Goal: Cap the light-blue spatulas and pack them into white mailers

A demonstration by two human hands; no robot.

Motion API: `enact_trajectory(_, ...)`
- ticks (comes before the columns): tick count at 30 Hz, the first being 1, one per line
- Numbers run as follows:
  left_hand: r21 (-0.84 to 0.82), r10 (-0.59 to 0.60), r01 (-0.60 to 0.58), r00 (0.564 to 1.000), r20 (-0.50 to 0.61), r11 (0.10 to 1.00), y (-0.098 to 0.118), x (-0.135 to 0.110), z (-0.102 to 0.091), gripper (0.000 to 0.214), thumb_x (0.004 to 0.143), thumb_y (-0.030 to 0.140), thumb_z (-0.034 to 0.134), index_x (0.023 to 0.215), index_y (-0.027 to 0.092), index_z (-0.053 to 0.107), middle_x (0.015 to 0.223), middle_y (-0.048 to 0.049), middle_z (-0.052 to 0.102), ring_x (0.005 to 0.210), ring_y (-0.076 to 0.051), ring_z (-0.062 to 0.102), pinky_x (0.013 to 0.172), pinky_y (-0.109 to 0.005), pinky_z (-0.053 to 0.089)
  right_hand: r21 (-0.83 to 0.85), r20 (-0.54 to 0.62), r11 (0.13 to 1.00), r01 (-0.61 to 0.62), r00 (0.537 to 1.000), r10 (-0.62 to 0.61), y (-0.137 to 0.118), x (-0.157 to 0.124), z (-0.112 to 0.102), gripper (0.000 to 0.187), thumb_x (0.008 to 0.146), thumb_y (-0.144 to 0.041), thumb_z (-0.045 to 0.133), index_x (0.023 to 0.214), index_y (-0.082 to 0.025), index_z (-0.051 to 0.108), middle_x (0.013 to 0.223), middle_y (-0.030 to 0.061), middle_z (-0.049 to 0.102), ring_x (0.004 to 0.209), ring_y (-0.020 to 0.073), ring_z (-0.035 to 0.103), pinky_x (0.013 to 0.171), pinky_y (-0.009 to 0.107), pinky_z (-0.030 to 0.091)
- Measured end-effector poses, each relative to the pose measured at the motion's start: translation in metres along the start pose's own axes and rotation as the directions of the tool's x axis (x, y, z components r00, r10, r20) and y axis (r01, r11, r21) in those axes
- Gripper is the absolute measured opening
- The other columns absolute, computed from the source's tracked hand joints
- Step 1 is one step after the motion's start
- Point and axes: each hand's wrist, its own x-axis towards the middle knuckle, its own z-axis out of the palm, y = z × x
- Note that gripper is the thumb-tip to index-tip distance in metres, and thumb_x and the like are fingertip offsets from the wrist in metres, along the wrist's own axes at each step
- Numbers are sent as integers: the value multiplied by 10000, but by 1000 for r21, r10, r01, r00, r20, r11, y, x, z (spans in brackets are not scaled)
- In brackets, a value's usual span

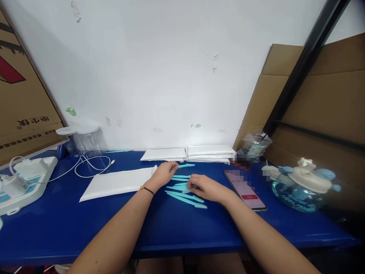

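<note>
Several slim teal eyebrow razors (182, 197) lie in a loose pile on the blue table, most pointing left to right. My left hand (163, 175), with a dark cord bracelet, is closed on one teal eyebrow razor (186, 166) that sticks out to the right from its fingertips. Over the right end of the pile, my right hand (203, 186) has its fingers curled down and pinched together. What they grip, if anything, is hidden. Left of my left hand lies a white padded mailer (116, 183), its right end beside the hand.
Stacked white mailers (211, 152) lie against the wall, with more mailers (164, 154) beside them. A phone (246, 192) and a clear teapot-like jug (302, 190) stand right. A power strip (31, 186), white cable (94, 176) and lidded clear jars (89, 142) are left.
</note>
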Motion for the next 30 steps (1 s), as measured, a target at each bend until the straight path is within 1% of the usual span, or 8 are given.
enact_trajectory(4, -23, -22, 22, 1000, 4, 999, 2, -1, 0, 316, 884, 398, 369, 882, 202, 618, 795, -39, 658, 747, -186, 588, 668, -268, 413, -16, 1, 1000, -24, 1000, 24, -5, -2, -3, 202, 718, -63, 545, 884, -169, 588, 885, 27, 540, 632, 93, 475, 550, 193, 373)
enact_trajectory(8, -29, -21, 22, 1000, 7, 999, 3, -1, -1, 328, 881, 395, 367, 882, 196, 627, 811, -51, 663, 781, -195, 591, 689, -274, 415, 18, -9, 1000, 6, 1000, -6, -13, -2, -2, 268, 744, -107, 538, 994, -191, 589, 937, 37, 535, 645, 99, 484, 570, 206, 394)
enact_trajectory(13, -30, -11, 11, 1000, 12, 1000, 2, -1, 0, 323, 880, 395, 362, 890, 201, 620, 792, -39, 659, 744, -186, 586, 672, -272, 412, -24, 22, 1000, 6, 1000, -5, -15, 1, 6, 213, 698, -52, 524, 849, -183, 598, 888, 27, 547, 648, 94, 480, 548, 189, 369)
enact_trajectory(18, -54, -37, 38, 999, 25, 998, 1, 0, 0, 341, 871, 413, 362, 892, 194, 623, 805, -43, 661, 759, -188, 586, 684, -274, 415, 148, -121, 988, -51, 990, 69, -10, 0, -1, 170, 745, -93, 510, 870, -193, 568, 750, -6, 556, 620, 94, 485, 542, 190, 382)
enact_trajectory(20, -69, -39, 41, 999, 32, 997, 1, 0, 0, 345, 870, 418, 362, 895, 197, 624, 814, -44, 662, 767, -191, 588, 684, -276, 415, 283, -255, 956, -82, 954, 158, -2, -4, -10, 185, 808, -180, 501, 976, -201, 575, 752, 2, 567, 625, 101, 510, 548, 201, 408)
enact_trajectory(23, -85, -38, 42, 998, 40, 995, 2, 0, -1, 337, 867, 415, 366, 905, 203, 624, 817, -38, 661, 756, -188, 587, 676, -277, 417, 471, -420, 875, -115, 843, 337, 16, -9, -21, 212, 813, -306, 550, 984, -189, 598, 727, 9, 575, 586, 107, 547, 539, 226, 437)
enact_trajectory(26, -96, -38, 42, 998, 45, 994, 5, -1, -2, 333, 864, 407, 366, 899, 204, 628, 826, -36, 663, 757, -185, 587, 675, -275, 419, 698, -430, 710, -95, 737, 522, 34, -10, -24, 294, 709, -384, 677, 885, -161, 599, 675, 14, 614, 556, 130, 597, 521, 247, 470)
enact_trajectory(30, -102, -32, 36, 999, 44, 994, 8, -2, -4, 353, 864, 422, 355, 899, 200, 627, 810, -35, 657, 756, -188, 584, 666, -273, 418, 843, -377, 536, -51, 654, 656, 47, -7, -18, 361, 610, -431, 754, 758, -138, 603, 632, 39, 656, 538, 149, 629, 481, 238, 479)
